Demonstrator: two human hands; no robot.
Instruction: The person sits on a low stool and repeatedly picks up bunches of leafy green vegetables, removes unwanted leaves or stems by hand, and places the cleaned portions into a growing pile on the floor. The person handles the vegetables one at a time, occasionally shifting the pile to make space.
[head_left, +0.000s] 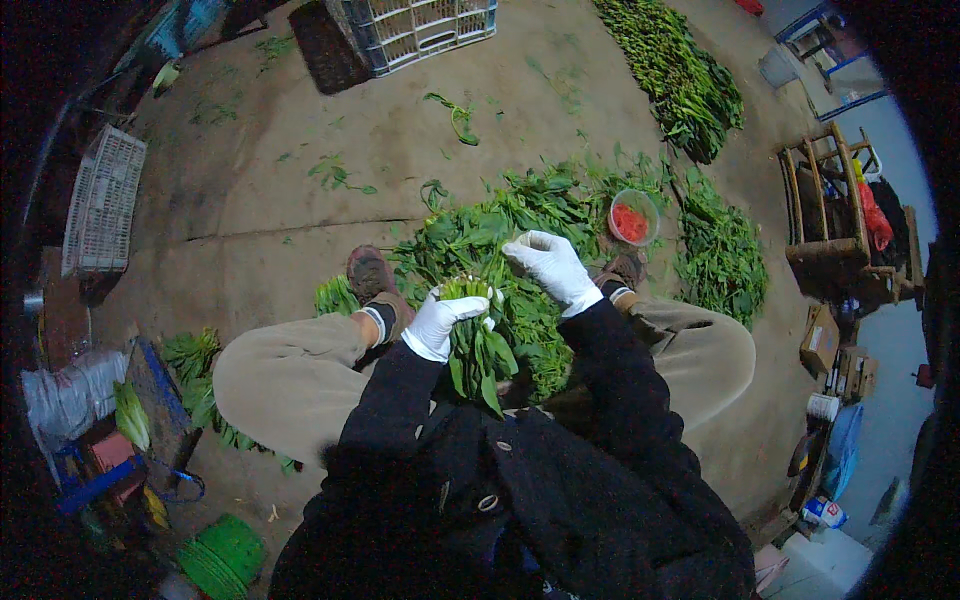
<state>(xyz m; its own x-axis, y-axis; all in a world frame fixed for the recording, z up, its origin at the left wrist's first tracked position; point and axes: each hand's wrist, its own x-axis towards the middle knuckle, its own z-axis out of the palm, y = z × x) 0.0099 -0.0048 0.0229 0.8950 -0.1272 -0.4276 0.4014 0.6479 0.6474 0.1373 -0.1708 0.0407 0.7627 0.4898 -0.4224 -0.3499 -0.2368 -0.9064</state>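
Observation:
My left hand, in a white glove, is closed around a bunch of leafy green stems; the cut ends point away from me and the leaves hang towards my lap. To its upper right, my right hand, gloved too, is raised over a heap of loose leafy greens on the floor between my feet. Its fingers are bent with the tips close together; whether something thin is between them cannot be told. Beyond it stands a clear round tub with small red items inside.
Stacked bunches of greens lie at the upper right, with more greens below them. Plastic crates stand at the top and far left. A wooden chair is on the right, a green basket at the lower left.

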